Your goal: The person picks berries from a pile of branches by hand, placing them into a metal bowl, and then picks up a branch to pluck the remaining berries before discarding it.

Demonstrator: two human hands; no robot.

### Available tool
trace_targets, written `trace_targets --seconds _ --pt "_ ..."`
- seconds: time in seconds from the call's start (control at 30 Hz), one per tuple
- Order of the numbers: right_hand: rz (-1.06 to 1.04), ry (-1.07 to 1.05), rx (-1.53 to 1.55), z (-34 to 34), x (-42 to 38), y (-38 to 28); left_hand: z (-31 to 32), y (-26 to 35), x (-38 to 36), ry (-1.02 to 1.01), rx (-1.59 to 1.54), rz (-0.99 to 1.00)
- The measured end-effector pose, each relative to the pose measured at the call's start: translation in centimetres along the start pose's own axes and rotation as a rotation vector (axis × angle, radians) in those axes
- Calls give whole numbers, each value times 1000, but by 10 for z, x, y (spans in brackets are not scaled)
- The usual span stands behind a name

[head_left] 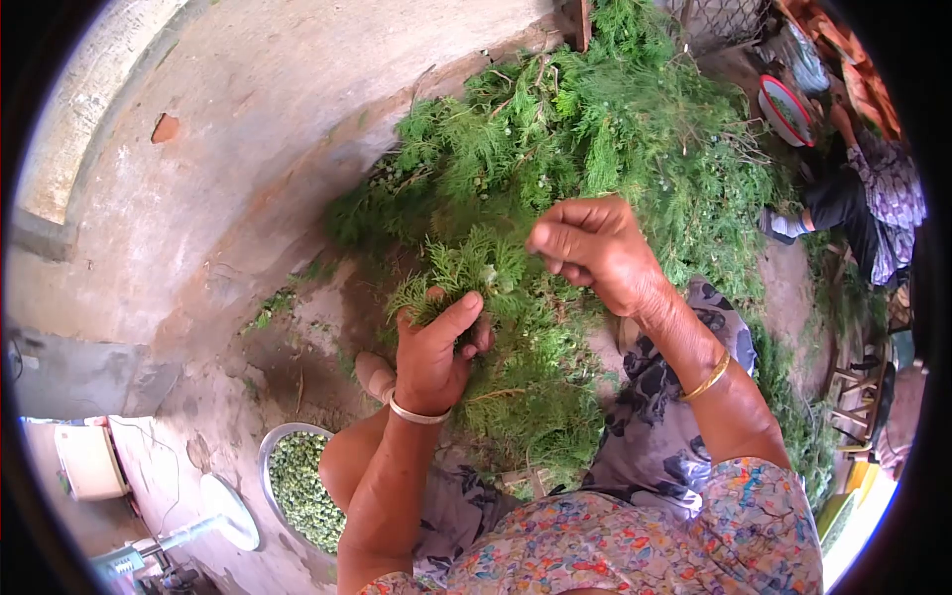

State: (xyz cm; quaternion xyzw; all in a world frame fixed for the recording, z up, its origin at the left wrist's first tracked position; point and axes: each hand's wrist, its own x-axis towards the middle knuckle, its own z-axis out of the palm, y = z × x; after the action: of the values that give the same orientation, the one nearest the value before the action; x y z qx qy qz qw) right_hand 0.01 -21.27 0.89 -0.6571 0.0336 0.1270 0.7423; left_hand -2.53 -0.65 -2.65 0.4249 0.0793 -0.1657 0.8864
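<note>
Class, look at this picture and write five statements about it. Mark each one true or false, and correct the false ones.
1. The left hand holds a green sprig. True.
2. The right hand lies flat on the ground. False: it is raised with its fingers curled, though whether it holds anything small cannot be told.
3. A gold-coloured bangle is on the right forearm. True.
4. The metal bowl on the person's left is empty. False: it holds many small green pieces.
5. A red-rimmed basin is near another person, off to the right. True.
</note>
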Motion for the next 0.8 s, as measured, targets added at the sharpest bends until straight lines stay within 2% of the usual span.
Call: trace_targets --seconds 0.07,0.13,0.2,0.27,0.33,0.43,0.5,0.6,0.63,0.67,0.7,0.73,0.8 --pt "-35 -16 -79 5 -1 4 -5 -3 1 -44 116 -56" --pt "-265 -141 -151 9 3 14 0 -3 0 -52 167 -38" --pt "-209 -189 -169 8 -1 8 5 -2 -1 -58 218 -20" --pt "-240 -255 -440 8 -3 4 7 -2 0 -67 228 -27" --pt "-208 -270 -480 7 0 9 8 -3 2 -57 247 -37" --pt "-265 -147 -510 11 -2 22 9 -6 4 -37 286 -38" --pt "-571 71 -831 16 -2 35 10 -11 6 -27 305 -34" --pt "-622 200 -898 22 -1 44 11 -17 10 -41 313 6" --pt "-620 203 -899 23 0 45 9 -19 11 -57 362 5" --pt "-552 239 -771 24 2 45 9 -18 10 -72 411 4" --pt "-485 273 -643 25 4 44 11 -18 8 -74 410 3" --pt "-485 273 -644 23 4 36 17 -15 5 -44 312 -44" --pt "-73 267 -91 16 5 12 15 -13 4 -12 212 -91"
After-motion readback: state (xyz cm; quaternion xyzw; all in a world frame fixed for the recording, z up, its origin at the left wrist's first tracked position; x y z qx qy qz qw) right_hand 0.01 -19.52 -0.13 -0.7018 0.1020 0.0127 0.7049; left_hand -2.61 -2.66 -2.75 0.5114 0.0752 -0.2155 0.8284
